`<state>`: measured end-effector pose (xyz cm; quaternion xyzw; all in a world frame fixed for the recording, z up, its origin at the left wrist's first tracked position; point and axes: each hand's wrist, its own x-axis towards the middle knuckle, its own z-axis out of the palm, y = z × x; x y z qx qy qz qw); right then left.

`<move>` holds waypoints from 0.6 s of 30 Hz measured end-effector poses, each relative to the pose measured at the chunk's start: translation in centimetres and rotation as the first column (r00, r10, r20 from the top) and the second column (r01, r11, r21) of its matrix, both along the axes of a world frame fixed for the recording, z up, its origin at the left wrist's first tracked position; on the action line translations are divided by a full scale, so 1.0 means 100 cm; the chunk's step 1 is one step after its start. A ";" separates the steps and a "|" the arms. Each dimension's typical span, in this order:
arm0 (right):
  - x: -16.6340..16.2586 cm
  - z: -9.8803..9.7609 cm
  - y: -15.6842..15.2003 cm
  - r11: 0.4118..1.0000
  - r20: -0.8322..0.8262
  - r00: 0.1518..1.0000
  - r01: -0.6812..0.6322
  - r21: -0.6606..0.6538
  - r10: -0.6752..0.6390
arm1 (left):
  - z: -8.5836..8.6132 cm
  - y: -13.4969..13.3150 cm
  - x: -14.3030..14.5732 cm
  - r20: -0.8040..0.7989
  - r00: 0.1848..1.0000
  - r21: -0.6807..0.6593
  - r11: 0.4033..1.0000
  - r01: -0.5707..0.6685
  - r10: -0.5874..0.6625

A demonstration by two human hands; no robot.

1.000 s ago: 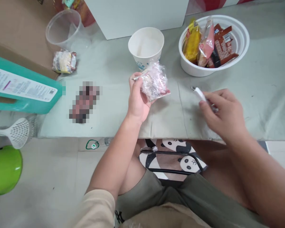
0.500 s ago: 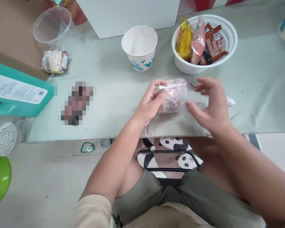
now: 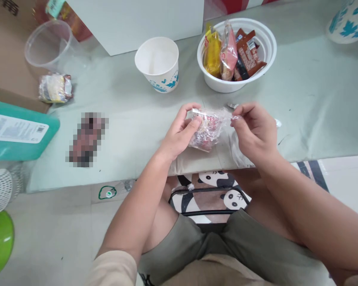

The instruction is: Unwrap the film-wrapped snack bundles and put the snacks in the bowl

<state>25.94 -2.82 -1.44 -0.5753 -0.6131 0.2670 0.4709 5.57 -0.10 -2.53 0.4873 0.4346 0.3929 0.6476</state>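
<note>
My left hand [image 3: 180, 133] is closed around a snack bundle [image 3: 207, 133] wrapped in crinkled clear plastic film, with red and white print showing through. The thumb presses on its upper face. At the bundle's right side, my right hand [image 3: 255, 129] pinches a drawn-out end of the plastic film [image 3: 226, 116] between thumb and index finger. Crumpled clear plastic [image 3: 237, 151] lies under the right hand at the table edge. A small silvery item [image 3: 232, 105] lies just behind the right fingertips; its kind cannot be made out.
Behind the hands stand a white paper cup [image 3: 164, 81] and a white bowl [image 3: 223, 86] of packaged snacks. To the left are a clear plastic tub [image 3: 47, 43], another wrapped bundle [image 3: 56, 88], a blurred-out flat object [image 3: 88, 139] and a teal container [image 3: 52, 127]. Another cup [image 3: 349, 26] stands far right.
My right hand has moved left and its fingers have closed on the film's end. The bundle's film now looks bunched toward the right. The view has shifted slightly right.
</note>
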 end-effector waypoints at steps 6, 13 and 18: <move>0.003 0.001 0.010 0.977 -0.377 0.917 0.053 -0.206 -0.129 | 0.005 0.002 -0.007 0.002 0.998 -0.123 0.991 0.061 -0.061; 0.011 -0.002 0.017 0.939 -0.599 0.753 0.074 -0.336 -0.273 | 0.008 0.004 -0.008 0.039 0.999 -0.167 0.985 0.037 -0.030; 0.011 0.004 0.015 0.944 -0.546 0.811 0.024 -0.330 -0.211 | 0.005 0.004 -0.015 0.139 0.968 -0.154 0.961 0.231 -0.211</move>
